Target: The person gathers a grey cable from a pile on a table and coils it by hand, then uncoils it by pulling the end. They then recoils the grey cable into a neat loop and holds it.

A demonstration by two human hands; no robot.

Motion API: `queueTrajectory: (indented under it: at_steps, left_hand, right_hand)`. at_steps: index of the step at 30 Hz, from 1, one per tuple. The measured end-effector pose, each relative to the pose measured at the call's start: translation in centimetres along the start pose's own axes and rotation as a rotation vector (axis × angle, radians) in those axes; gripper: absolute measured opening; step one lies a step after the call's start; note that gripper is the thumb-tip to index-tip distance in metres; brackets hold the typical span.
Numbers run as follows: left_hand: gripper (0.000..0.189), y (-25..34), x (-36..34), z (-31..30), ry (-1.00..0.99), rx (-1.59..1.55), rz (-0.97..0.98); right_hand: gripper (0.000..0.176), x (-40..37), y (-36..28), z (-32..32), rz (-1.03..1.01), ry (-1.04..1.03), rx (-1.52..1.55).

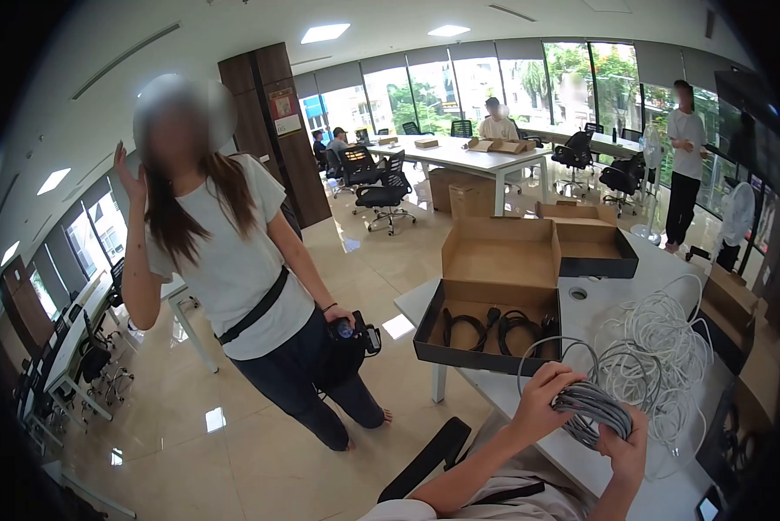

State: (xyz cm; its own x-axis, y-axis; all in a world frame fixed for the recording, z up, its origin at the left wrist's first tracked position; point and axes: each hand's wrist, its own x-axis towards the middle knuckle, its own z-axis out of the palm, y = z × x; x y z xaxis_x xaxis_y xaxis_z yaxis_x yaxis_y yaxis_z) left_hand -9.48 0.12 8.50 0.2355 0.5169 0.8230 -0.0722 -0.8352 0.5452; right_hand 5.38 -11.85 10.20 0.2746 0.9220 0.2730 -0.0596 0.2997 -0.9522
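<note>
A coiled bundle of grey cable (591, 412) is held between my two hands above the white table (494, 391). My left hand (546, 401) grips the bundle's left end, its fingers wrapped over the loops. Around the right end of the coil, my right hand (626, 445) is closed. A loose loop of cable arcs up from the bundle toward the open box. Behind the bundle lies a tangled heap of white and grey cable (659, 347). The open cardboard box (500, 247) just beyond my left hand contains black cables (466, 330).
A person in a white top (234, 243) stands at the left, holding a camera (347, 328). Another open box (594, 252) sits farther back, with more boxes (759, 356) at the right edge. Other people, desks and office chairs (388, 193) are in the background.
</note>
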Motion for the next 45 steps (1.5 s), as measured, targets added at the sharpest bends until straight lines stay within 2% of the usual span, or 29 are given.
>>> queueTrajectory:
  at_steps: [3,6,8,10,13,16,18,20,21,22,25,26,29,32,35,38,41,42,43,45]
  left_hand:
    - [0.040,-0.9,-0.1,0.5,-0.002,-0.030,-0.019]
    - [0.031,-1.6,-0.3,0.8,-0.060,-0.251,-0.125]
    - [0.032,-1.7,-0.6,1.0,-0.165,-0.529,-0.385]
    - [0.040,-3.9,-1.9,1.9,-0.106,-0.504,-0.405]
    - [0.059,-2.5,-1.4,1.3,-0.181,-0.754,-0.547]
    - [0.059,-2.8,-1.5,1.9,-0.258,-0.815,-0.641]
    - [0.060,-3.5,-1.8,1.9,-0.343,-0.865,-0.694]
    - [0.052,-4.0,-2.6,1.9,-0.371,-0.938,-0.705]
    - [0.048,-4.5,-3.1,1.6,-0.376,-0.967,-0.700]
    - [0.044,-4.9,-4.1,2.0,-0.220,-1.039,-0.728]
    - [0.046,-5.7,-4.0,0.7,-0.350,-1.024,-0.764]
    - [0.056,-5.0,-3.3,0.1,-0.513,-0.883,-0.710]
    - [0.049,-3.6,-4.1,-0.3,-0.350,-0.940,-0.839]
    - [0.039,-0.3,-3.6,0.7,0.015,-0.786,-0.847]
    - [0.030,0.4,-2.5,-0.8,-0.131,-0.787,-0.813]
    - [0.054,-0.1,-3.2,-1.2,-0.114,-0.603,-0.836]
    - [0.047,1.6,-2.6,-1.6,-0.082,-0.344,-0.699]
    - [0.026,1.7,-2.3,-1.5,-0.054,-0.399,-0.615]
    - [0.026,1.6,-2.6,-0.9,-0.025,-0.337,-0.639]
    - [0.027,0.5,-3.5,-0.5,0.065,-0.172,-0.671]
  right_hand:
    - [0.006,-0.1,-0.1,0.4,0.015,0.035,-0.027]
    - [0.008,-0.2,-0.2,0.4,0.004,0.003,-0.118]
    - [0.010,-0.1,-0.3,-0.1,-0.036,-0.067,-0.234]
    - [0.009,-0.1,-0.5,-0.2,-0.088,-0.100,-0.266]
    - [0.005,-0.1,-1.5,0.3,-0.117,-0.106,-0.201]
    - [0.004,-0.4,-2.6,0.3,-0.055,-0.118,-0.112]
    - [0.005,-0.5,-2.6,0.0,-0.078,-0.143,-0.143]
    - [0.006,-0.4,-2.4,-0.5,-0.136,-0.174,-0.174]
    - [0.006,-0.4,-1.8,-0.6,-0.188,-0.189,-0.191]
    - [0.006,-0.2,-1.6,-0.7,-0.243,-0.212,-0.207]
    - [0.005,-0.3,-2.3,0.1,-0.179,-0.189,-0.128]
    - [0.004,-0.4,-3.4,0.2,-0.096,-0.205,-0.068]
    - [0.006,-0.5,-2.0,-0.6,0.082,-0.178,-0.023]
    - [0.006,0.2,-1.3,-0.2,0.084,-0.171,0.038]
    - [0.005,0.9,-0.4,0.1,0.073,-0.153,0.101]
    - [0.004,1.2,0.3,0.4,0.081,-0.158,0.130]
    - [0.004,1.8,0.9,0.5,0.065,-0.147,0.149]
    - [0.003,1.8,1.0,0.6,0.077,-0.136,0.173]
    - [0.003,1.8,1.0,0.7,0.090,-0.136,0.199]
    - [0.005,1.8,1.6,1.7,0.036,0.047,0.031]
